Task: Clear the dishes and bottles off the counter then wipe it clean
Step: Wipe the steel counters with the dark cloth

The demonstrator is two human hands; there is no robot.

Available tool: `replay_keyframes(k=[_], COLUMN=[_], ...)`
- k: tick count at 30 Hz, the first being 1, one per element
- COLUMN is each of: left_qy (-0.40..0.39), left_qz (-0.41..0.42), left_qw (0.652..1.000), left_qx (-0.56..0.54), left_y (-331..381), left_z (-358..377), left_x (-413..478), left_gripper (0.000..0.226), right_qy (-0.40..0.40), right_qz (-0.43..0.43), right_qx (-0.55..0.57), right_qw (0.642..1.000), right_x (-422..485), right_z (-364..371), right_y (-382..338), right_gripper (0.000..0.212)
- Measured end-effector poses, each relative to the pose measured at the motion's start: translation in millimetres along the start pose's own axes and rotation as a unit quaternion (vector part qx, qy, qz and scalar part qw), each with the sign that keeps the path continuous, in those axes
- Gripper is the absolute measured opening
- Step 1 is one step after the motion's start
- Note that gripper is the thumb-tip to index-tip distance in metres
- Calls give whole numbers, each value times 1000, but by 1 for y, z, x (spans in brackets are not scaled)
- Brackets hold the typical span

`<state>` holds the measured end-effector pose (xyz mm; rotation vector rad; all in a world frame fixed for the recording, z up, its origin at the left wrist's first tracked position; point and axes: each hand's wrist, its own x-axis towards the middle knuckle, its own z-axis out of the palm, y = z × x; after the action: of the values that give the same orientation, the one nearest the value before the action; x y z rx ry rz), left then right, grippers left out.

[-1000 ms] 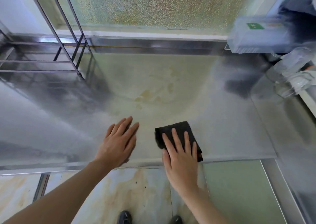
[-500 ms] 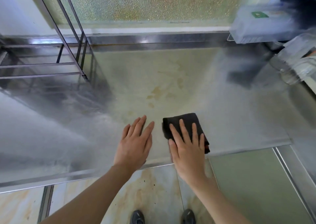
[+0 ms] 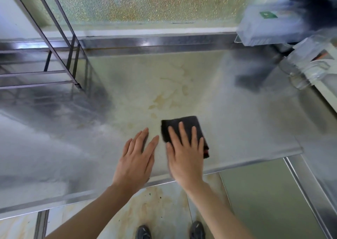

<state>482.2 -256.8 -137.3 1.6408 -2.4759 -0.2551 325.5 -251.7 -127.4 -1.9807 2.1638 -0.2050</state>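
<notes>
- A kitchen, likely a commercial one: stainless steel counter (image 3: 237, 129) under a frosted window (image 3: 145, 1).
- Metal rack (image 3: 54, 47) at left; tiled floor (image 3: 164, 207) below.

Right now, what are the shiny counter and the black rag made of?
The counter looks like brushed stainless steel: grey, with mirror-like reflections and a bright folded front edge. The black rag under the right hand seems a soft, matte folded cloth, maybe microfibre.
</notes>
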Motion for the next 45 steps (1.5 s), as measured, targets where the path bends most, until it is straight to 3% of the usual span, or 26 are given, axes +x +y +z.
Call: replay_keyframes(k=[3,5,8,14,18,23,26,31,35,37,41,43,45], left_qy=[47,98,95,-1,-14,12,7,-23,-32,-9,16,18,11], left_qz=[-29,-75,-125,-320,-312,-438,-418,-263,-177,-236,-424,-440,-390], left_qw=[998,990,985,946,950,899,908,963,982,970,905,897,920], left_qx=[-25,-62,-78,-55,3,5,9,50,59,54,26,17,26], left_y=[11,32,78,150,129,66,83,132,105,75,61,75,95], left_z=[-9,-18,-21,18,22,7,11,26,22,15,14,16,22], left_x=[2,10,35,81,84,94,95,76,87,102,131,136,129], left_gripper=[39,34,42,64,66,71,71,61,56,58,61,64,64], right_qy=[-34,24,65,-46,-77,-59,-75,-75,-67,-63,-50,-52,-63], right_qz=[-46,-48,-15,-123,-163,-155,-167,-165,-162,-163,-163,-164,-166], right_qx=[107,149,94,-50,-73,-77,-77,-83,-78,-74,-70,-69,-62], right_qw=[993,987,993,990,981,983,980,980,981,982,983,983,982], right_x=[2,17,51,110,117,117,117,118,119,118,119,117,118], right_z=[-21,-39,-53,-44,-40,-39,-38,-37,-36,-36,-33,-33,-33], right_y=[7,39,103,147,150,147,149,149,150,150,151,151,151], right_gripper=[57,54,51,53,60,61,66,64,61,60,59,60,62])
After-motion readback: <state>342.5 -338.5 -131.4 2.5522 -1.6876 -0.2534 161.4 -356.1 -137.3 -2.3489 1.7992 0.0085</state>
